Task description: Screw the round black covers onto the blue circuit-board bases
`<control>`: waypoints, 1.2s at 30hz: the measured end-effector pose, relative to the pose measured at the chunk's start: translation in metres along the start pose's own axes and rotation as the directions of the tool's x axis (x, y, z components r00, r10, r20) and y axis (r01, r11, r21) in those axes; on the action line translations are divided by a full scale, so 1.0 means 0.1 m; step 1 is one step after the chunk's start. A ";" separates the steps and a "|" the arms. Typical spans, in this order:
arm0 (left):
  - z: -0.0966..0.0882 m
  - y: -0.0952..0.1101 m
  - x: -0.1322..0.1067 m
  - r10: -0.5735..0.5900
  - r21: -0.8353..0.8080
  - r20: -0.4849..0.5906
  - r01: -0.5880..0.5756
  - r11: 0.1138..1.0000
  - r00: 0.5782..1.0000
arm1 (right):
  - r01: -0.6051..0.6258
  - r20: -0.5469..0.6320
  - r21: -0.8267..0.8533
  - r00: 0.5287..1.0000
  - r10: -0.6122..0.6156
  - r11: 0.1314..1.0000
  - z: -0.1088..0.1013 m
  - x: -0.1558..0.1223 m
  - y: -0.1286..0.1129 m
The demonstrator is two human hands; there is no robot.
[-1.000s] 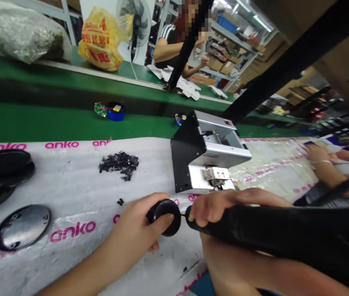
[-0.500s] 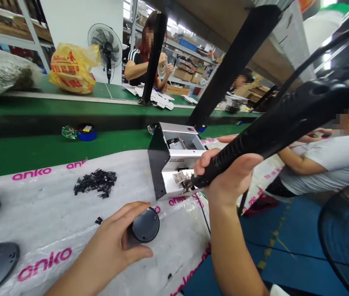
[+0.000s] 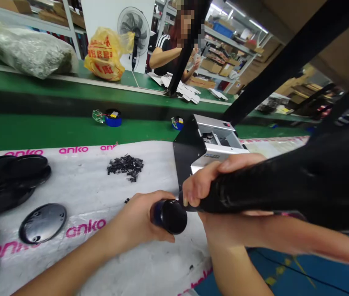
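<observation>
My left hand (image 3: pixel 142 213) is closed around the side of a short dark cylindrical part (image 3: pixel 174 217), its round black end turned towards my right hand. My right hand (image 3: pixel 223 230) grips a black electric screwdriver (image 3: pixel 260 185), thumb stretched along its body. The screwdriver's front end is beside the cylinder's rim; whether its bit touches is hidden by my fingers. Just behind my right hand stands a silver and black screw feeder (image 3: pixel 189 144), partly covered by the hand. A pile of small black pieces (image 3: pixel 126 164) lies beyond my left hand.
A glossy round black disc (image 3: pixel 43 222) and stacked black rings (image 3: pixel 14 172) lie at left on the white foam sheet (image 3: pixel 94 193). Blue round parts with circuit boards (image 3: pixel 113 120) sit on the green belt. A slanted black post (image 3: pixel 273 61) rises behind the feeder. A co-worker (image 3: pixel 169 53) sits opposite.
My right hand has brought the screwdriver down from the feeder's front to beside the cylinder. The cylinder's end now faces more to the right. The view has swung left.
</observation>
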State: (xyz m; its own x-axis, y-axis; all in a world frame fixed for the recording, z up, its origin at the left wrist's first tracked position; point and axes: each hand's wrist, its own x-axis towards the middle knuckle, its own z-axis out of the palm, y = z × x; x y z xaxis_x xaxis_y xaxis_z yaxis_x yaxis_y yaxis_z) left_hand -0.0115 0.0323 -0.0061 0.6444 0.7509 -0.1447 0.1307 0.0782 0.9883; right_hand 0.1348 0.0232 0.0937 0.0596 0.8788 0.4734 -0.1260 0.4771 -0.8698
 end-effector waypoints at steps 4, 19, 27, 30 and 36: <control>-0.02 0.00 -0.01 0.045 0.049 -0.026 -0.044 0.998 0.999 | 0.011 -0.016 -0.018 1.000 -0.011 1.000 0.09 0.04 0.00; -0.03 0.02 -0.06 0.084 0.026 -0.064 -0.083 0.996 0.994 | 0.031 -0.149 -0.062 0.988 -0.040 0.998 0.27 -0.09 0.22; 0.11 -0.05 -0.03 0.069 0.054 -0.104 -0.064 0.997 0.992 | 0.094 -0.173 0.004 0.981 -0.092 0.996 0.16 -0.15 0.41; 0.17 -0.07 -0.04 0.070 0.292 -0.250 0.006 0.956 0.966 | 0.092 -0.218 0.053 0.973 -0.078 0.994 -0.06 -0.03 0.26; 0.08 -0.14 -0.09 0.241 0.539 -0.246 -0.074 0.839 0.939 | 0.307 -0.448 -0.296 0.792 -0.415 0.905 -0.65 0.24 0.06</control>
State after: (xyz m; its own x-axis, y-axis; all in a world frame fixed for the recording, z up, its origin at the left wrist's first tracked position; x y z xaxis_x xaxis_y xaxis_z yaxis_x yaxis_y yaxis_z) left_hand -0.0135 0.0192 -0.0191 0.4509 0.8853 0.1139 0.4687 -0.3434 0.8139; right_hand 0.2000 0.0475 0.0912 0.5433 0.5011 0.6736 0.1973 0.7036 -0.6826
